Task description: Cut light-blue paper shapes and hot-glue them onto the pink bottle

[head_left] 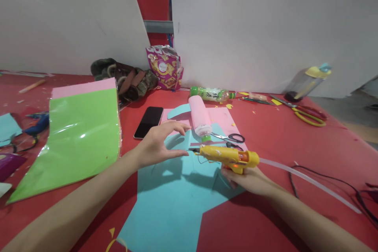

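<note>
My left hand [159, 143] is curved, thumb and forefinger apart, with a small folded light-blue paper piece [187, 140] spanning the gap between their tips. My right hand [248, 179] grips the handle of a yellow hot glue gun [223, 154]. Its dark nozzle points left, close to the lower edge of the paper piece and my left thumb. A clear glue stick [310, 183] trails from the gun's back. Beneath both hands lies a light-blue paper sheet [169, 208]. Just beyond, a pink-wrapped bottle [200, 115] lies with its green cap toward me, a light-blue strip at its left side.
Black-handled scissors [236, 138] lie beside the wrapped bottle. A black phone [149, 122] and a pack of coloured paper [85, 134] are on the left. Further back are a green-labelled bottle [209, 94], a snack bag [165, 67] and larger scissors [308, 116]. A black cord [330, 178] runs at right.
</note>
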The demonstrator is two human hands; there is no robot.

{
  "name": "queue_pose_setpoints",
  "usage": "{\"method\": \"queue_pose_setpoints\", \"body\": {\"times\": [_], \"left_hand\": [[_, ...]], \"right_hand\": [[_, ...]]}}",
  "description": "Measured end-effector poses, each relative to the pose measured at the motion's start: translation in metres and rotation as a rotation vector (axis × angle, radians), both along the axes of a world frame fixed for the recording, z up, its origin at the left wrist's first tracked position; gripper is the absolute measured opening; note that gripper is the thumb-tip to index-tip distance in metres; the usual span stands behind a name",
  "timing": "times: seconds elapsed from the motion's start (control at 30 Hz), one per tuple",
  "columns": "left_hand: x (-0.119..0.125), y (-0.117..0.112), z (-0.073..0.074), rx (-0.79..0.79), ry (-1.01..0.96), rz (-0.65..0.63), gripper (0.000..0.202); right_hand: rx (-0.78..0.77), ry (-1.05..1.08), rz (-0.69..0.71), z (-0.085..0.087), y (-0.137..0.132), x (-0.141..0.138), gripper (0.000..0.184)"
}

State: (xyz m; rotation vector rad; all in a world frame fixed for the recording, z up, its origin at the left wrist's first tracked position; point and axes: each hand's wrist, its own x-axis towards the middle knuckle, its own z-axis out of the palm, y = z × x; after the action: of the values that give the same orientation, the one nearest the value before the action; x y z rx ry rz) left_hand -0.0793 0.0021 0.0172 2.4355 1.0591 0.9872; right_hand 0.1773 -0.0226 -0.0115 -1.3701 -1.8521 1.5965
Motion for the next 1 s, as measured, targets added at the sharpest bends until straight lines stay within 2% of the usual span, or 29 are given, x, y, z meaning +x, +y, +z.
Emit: {"method": "queue_pose_setpoints", "body": {"times": [0.57, 1.0], "left_hand": [[0.0002, -0.0002, 0.0009, 0.037, 0.023, -0.017, 0.032], [0.0018, -0.0019, 0.0011, 0.065, 0.012, -0.040, 0.032]], "right_hand": [[0.032, -0.053, 0.074, 0.0000, 0.0014, 0.0019, 0.029], [0.068, -0.073, 0.073, 0.0017, 0.0028, 0.0013, 0.031]]}}
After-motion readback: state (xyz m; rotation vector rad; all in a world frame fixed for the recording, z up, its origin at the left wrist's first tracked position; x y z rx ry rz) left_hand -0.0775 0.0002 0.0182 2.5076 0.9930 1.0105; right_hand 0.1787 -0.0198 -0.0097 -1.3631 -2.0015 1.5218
